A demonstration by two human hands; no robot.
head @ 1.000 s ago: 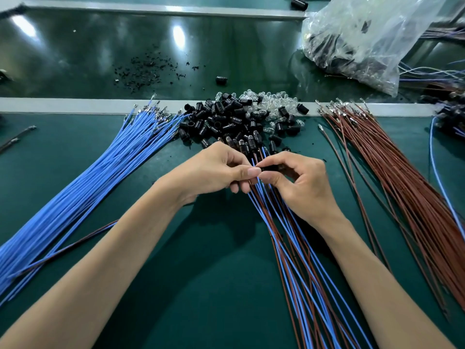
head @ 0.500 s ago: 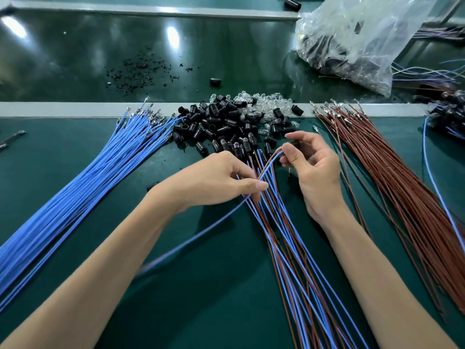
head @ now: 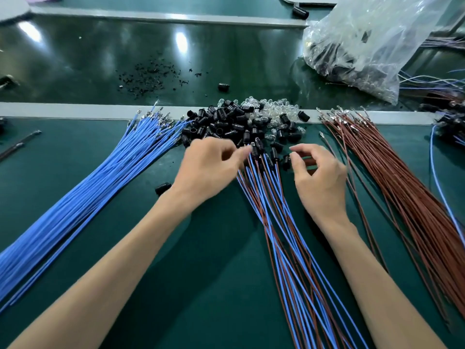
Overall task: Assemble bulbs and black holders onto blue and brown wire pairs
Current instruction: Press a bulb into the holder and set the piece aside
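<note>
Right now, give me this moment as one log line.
left hand: at wire pairs, grip unclear | right hand: beside black holder, grip unclear | parts pile: just beyond

On the table (head: 214,260), the pile of holders (head: 221,124) sits at 12 o'clock, with the bulbs (head: 269,110) just behind it. The first wire bundle (head: 88,197) lies at 9 o'clock and the second wire bundle (head: 402,185) at 3 o'clock. The joined wire pairs (head: 289,235) lie between them, toward 6 o'clock. A bag (head: 364,41) sits far back at 1 o'clock.

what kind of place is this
Probably a factory assembly bench for wiring small lamps: bulk bundles of blue wires and brown wires, with a heap of black holders and clear bulbs between them.
</note>
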